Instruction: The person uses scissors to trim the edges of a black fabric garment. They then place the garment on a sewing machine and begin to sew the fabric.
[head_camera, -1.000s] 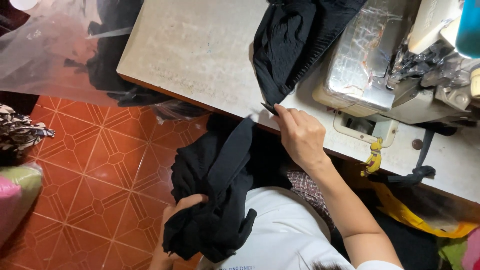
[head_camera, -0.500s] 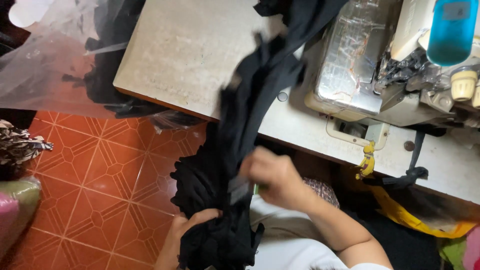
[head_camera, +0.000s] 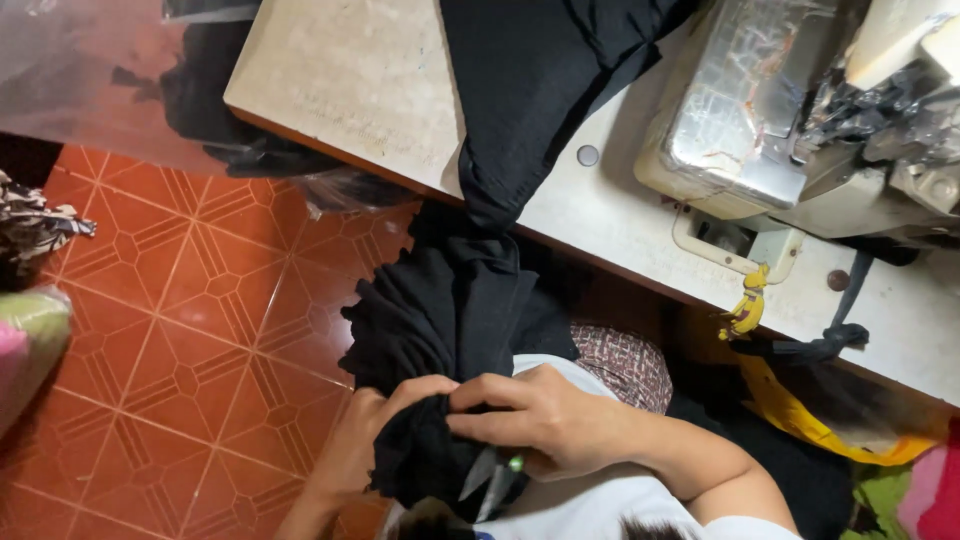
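A long piece of black fabric (head_camera: 520, 90) hangs from the sewing table (head_camera: 340, 90) down into my lap, where it bunches up (head_camera: 440, 310). My left hand (head_camera: 365, 440) is closed on the bunched lower end. Right beside it, my right hand (head_camera: 550, 420) rests its fingers on the same bunch and holds small thread snips (head_camera: 488, 478), with the silver blades pointing down. Both hands sit low, in front of my white shirt.
A grey sewing machine (head_camera: 760, 130) stands on the table at the top right. A clear plastic bag (head_camera: 90, 90) with dark cloth hangs off the table's left side. Orange patterned floor tiles (head_camera: 180, 330) lie to the left, and yellow cloth (head_camera: 800, 420) hangs under the table.
My right hand came down from the table edge to my lap and met the left hand on the black fabric. The fabric now hangs from the table into my lap.
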